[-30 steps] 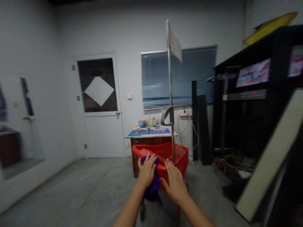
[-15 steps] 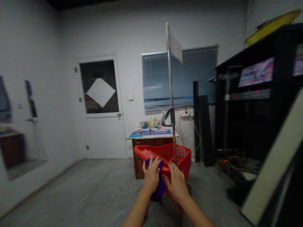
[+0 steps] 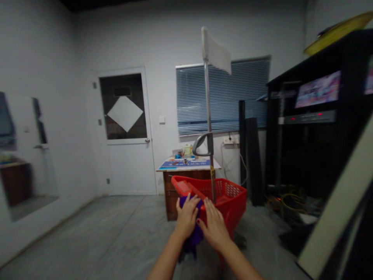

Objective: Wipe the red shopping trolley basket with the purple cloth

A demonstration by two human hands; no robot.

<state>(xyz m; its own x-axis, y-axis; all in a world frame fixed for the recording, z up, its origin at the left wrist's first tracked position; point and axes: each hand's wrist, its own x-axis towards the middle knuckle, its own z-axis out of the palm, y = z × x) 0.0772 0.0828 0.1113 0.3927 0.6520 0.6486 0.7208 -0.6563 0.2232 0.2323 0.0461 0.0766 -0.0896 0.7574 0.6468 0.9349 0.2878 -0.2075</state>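
Observation:
A red plastic shopping cart (image 3: 237, 198) with perforated sides stands in front of me, its near edge under my hands. My left hand (image 3: 186, 216) is on a purple cloth (image 3: 194, 241), fingers bent over it at the cart's near edge; the cloth hangs down below the hand. My right hand (image 3: 215, 223) grips the same edge just to the right, its fingers laid over the top and the thumb toward the cloth. A metal pole (image 3: 208, 97) with a white sign panel (image 3: 217, 52) rises from the cart, and a grey loop handle (image 3: 204, 144) is fixed partway up.
Behind the cart is a brown desk (image 3: 171, 198) with a printed board and small items on top. A white door (image 3: 129, 167) is at the back left. On the right are a black rack (image 3: 314, 155), cables (image 3: 293, 202) and a leaning pale board (image 3: 335, 202).
The cart has turned, its basket swinging to the right and the pole and grey handle shifting slightly left. Both hands remain at its near edge, the left on the cloth.

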